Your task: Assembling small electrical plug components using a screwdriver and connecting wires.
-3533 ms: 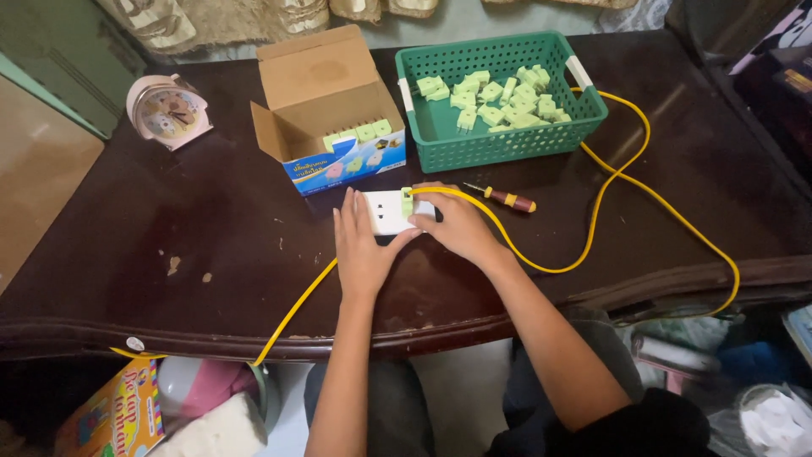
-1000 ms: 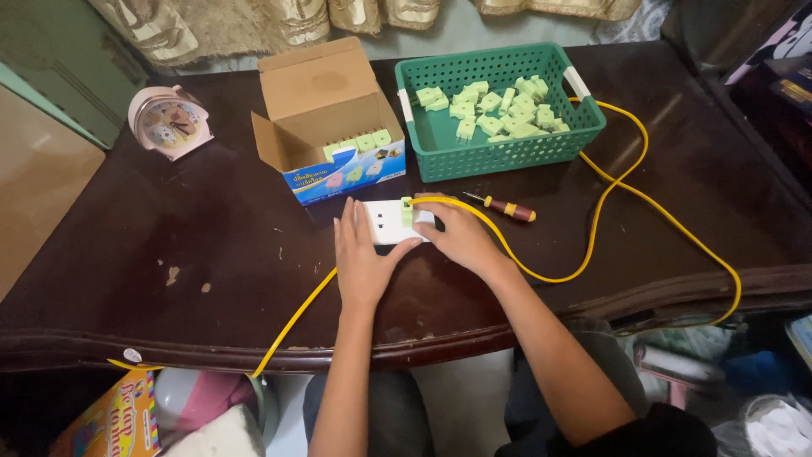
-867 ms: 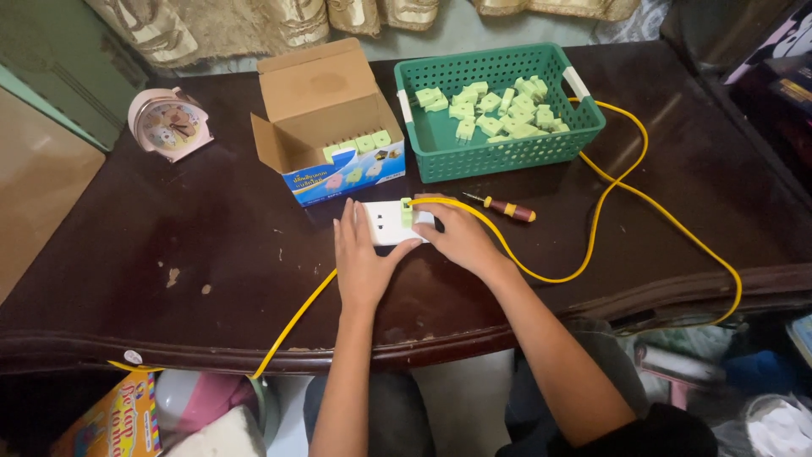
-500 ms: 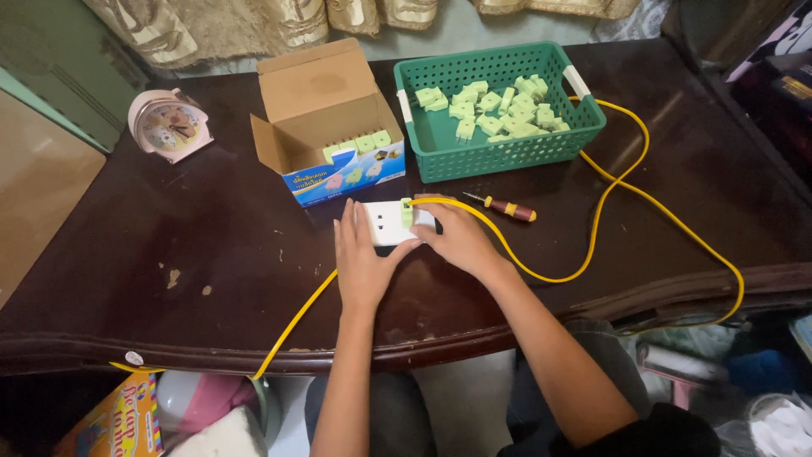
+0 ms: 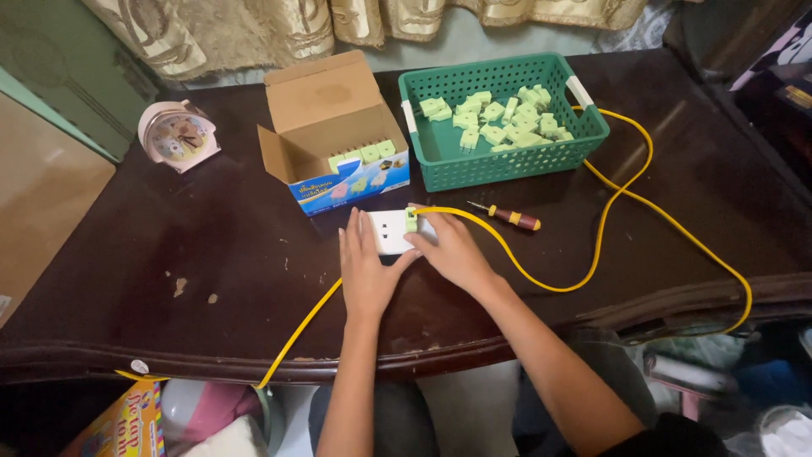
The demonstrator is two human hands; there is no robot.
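A white socket block (image 5: 391,230) lies on the dark wooden table (image 5: 211,279), with a small green plug (image 5: 412,222) stuck into its right side. My left hand (image 5: 364,271) rests flat against the block's left and front side. My right hand (image 5: 452,250) presses on the block's right end, fingertips at the green plug. A yellow cable (image 5: 592,254) runs from the block in a loop to the right, and another stretch leaves under my left hand toward the table's front edge.
A green plastic basket (image 5: 431,161) holding several pale green plugs stands behind. An open cardboard box (image 5: 334,144) with more green plugs sits to its left. A screwdriver (image 5: 512,218) lies right of the block. A pink alarm clock (image 5: 176,135) stands far left.
Both hands stay on the socket block; the view has shifted slightly, nothing else has visibly moved.
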